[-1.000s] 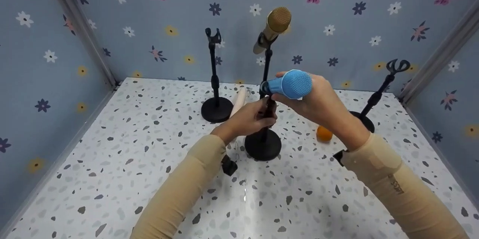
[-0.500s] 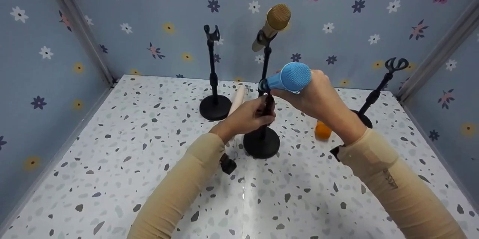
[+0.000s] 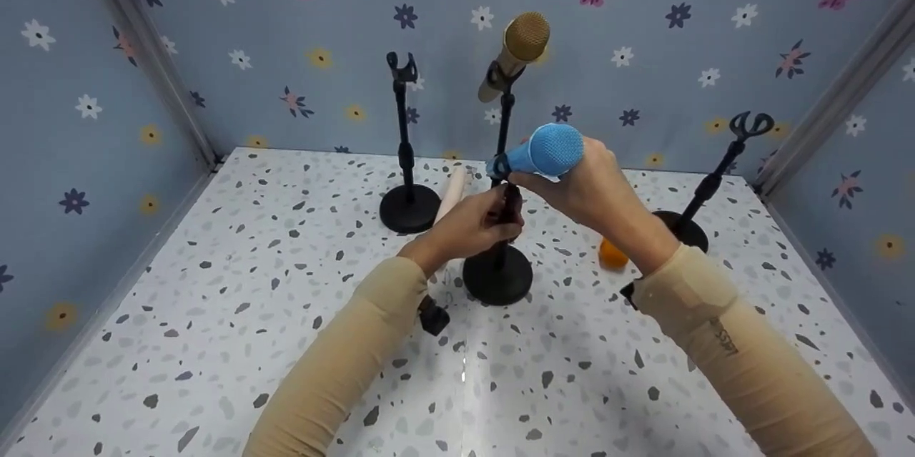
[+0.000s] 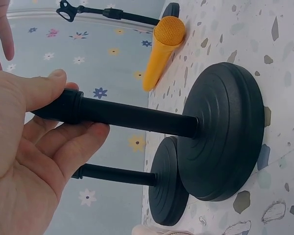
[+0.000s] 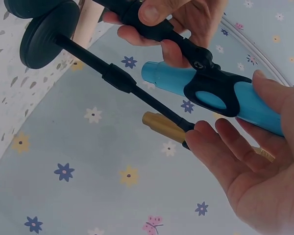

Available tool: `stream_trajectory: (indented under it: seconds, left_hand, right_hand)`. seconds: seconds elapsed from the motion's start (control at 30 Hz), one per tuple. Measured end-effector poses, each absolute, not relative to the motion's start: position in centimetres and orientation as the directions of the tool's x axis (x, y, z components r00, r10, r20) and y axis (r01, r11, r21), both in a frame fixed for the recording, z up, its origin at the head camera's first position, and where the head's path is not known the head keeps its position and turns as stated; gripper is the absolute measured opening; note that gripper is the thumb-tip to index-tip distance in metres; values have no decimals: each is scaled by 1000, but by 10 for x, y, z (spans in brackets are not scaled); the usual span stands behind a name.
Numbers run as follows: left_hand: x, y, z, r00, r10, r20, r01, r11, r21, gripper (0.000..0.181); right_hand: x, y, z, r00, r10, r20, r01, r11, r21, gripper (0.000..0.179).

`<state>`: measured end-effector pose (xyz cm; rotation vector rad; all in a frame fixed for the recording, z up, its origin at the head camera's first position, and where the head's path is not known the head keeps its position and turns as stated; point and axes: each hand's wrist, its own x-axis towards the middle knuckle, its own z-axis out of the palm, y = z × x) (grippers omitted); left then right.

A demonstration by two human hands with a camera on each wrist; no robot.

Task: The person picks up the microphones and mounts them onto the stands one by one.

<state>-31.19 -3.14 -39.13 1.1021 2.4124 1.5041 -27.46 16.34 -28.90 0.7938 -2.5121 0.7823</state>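
Observation:
My left hand [image 3: 468, 224] grips the post of a black microphone stand [image 3: 497, 278] partway up; in the left wrist view thumb and fingers wrap the post's collar [image 4: 68, 105]. The stand's round base rests on the table. A blue microphone [image 3: 556, 148] lies tilted in the stand's black clip [image 5: 232, 95], its tail end poking out past the clip in the right wrist view. My right hand [image 3: 593, 178] holds the microphone near its head, thumb on one side and fingers on the other. Part of the blue body is hidden by this hand.
Behind stands another stand carrying a gold microphone [image 3: 525, 38]. Stands with bare clips are at left [image 3: 409, 207] and right [image 3: 708, 189]. An orange microphone [image 4: 161, 49] lies near the right one. A pale pink microphone-like handle [image 3: 452, 192] lies behind my left hand.
The blue microphone has slid left and deeper through the clip, its tail now showing beyond it. My right hand moved left with it; the left hand stays on the post.

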Motion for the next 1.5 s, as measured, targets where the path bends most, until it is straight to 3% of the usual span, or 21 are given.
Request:
stream_trajectory:
  seconds: [0.4,0.8,1.27,1.5]
  left_hand:
    - [-312,-32,-391,-737,614,283,542,286,790,18]
    - [-311,-34,-393,-734,619,279,537,278,796,18]
    - [-312,-30,-393,-722,623,301,548,249,799,18]
    - [-312,-31,-394,-709,622,332,575,238,783,18]
  right_hand:
    - [-263,156,-293,-786,-335,520,-574,707,-413,37]
    - [-260,159,-286,-820,-380,428,-546,742,-388,36]
    - [-262,176,-281,-865,-369,339,-496,732,-467,38]
    - [-274,194,-302,-928,-336,160,-366,743,-561,42]
